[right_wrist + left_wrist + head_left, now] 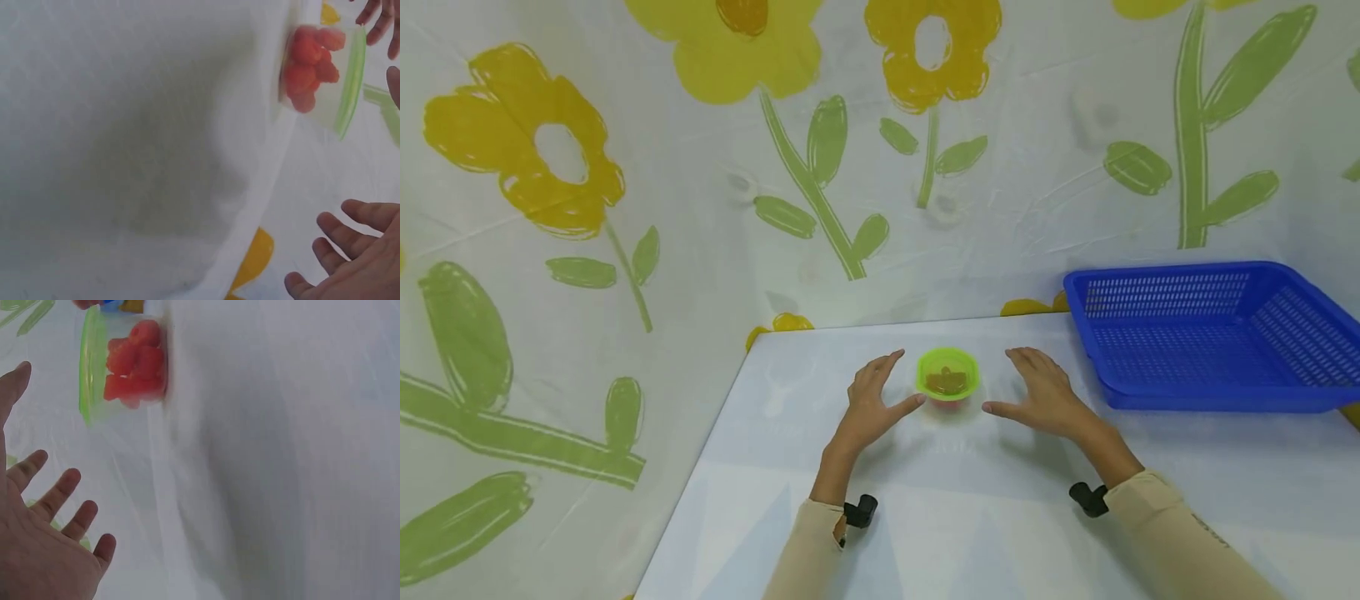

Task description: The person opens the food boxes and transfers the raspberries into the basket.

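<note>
A small clear tub (136, 372) with a bright green lid (948, 374) stands upright on the white table. Red chunky pieces (306, 69) show through its side in both wrist views. My left hand (871, 406) is spread just left of the tub, thumb tip near the lid's edge. On the other side my right hand (1037, 396) is held with fingers apart and thumb pointing toward the tub. Neither hand holds anything, and each palm faces the tub.
A blue perforated plastic basket (1225, 398) sits at the table's right rear. Behind and to the left hangs a white cloth (700, 208) printed with yellow flowers and green leaves. The table's (760, 467) left edge runs along that cloth.
</note>
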{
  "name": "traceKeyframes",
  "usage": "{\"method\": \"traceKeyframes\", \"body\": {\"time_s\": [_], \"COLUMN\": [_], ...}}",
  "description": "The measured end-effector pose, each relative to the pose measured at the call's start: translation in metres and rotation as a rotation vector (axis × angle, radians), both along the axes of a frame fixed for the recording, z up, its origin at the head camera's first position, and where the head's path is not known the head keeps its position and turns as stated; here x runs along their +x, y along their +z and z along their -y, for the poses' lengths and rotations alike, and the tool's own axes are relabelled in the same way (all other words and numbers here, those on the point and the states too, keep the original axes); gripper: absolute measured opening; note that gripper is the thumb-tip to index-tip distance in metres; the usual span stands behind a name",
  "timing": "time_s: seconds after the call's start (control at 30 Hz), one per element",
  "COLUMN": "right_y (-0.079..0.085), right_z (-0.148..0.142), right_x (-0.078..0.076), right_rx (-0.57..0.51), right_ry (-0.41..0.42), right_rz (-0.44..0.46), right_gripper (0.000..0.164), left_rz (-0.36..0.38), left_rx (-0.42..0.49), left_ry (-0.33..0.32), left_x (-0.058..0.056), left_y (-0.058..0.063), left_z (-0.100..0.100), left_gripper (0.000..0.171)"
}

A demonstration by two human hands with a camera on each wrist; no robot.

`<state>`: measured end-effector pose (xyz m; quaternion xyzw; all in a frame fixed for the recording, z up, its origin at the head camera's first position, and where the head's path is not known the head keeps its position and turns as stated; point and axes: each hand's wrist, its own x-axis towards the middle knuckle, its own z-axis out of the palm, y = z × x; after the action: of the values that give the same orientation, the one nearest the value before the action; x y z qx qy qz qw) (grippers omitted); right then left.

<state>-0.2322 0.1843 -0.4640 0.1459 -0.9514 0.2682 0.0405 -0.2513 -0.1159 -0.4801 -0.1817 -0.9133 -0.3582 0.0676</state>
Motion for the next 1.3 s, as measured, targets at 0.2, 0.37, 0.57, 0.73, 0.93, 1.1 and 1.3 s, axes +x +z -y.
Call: {"method": "traceKeyframes", "body": {"time_s": [0.2,0.37,0.57,0.73,0.93,1.1,1.3], "right_y": [-0.011,-0.017,-0.024,-0.028,-0.035,-0.044,-0.058], "right_z": [0.007,0.013,0.018,0.02,0.025,0.031,0.041], "right_x": [0.001,0.001,-0.001,-0.003,-0.008,-0.016,-0.023], "right_rx": [-0.08,-0.136,-0.192,-0.214,-0.233,-0.25,-0.346], "right_ry": [-0.022,-0.025,-0.016,-0.022,-0.012,-0.02,-0.012], "right_rz": [-0.007,-0.011,0.025,0.053,0.064,0.054,0.045], "right_gripper": [0.101,0.097,0.098,0.098,0.097,0.095,0.09], "left_rz": [-0.001,-0.016,-0.041,-0.056,-0.056,-0.046,-0.049], "left_rx": [0.09,0.174,0.244,0.255,0.253,0.241,0.224], "left_ry": [-0.016,-0.034,-0.044,-0.051,-0.065,-0.071,-0.055], "left_x": [-0.001,-0.003,-0.006,-0.01,-0.014,-0.017,-0.016], "left_y": [-0.006,-0.011,-0.017,-0.021,-0.024,-0.024,-0.03], "left_z": [-0.007,-0.011,-0.013,-0.014,-0.017,-0.017,-0.014], "left_gripper": [0.074,0.071,0.073,0.072,0.07,0.068,0.067]}}
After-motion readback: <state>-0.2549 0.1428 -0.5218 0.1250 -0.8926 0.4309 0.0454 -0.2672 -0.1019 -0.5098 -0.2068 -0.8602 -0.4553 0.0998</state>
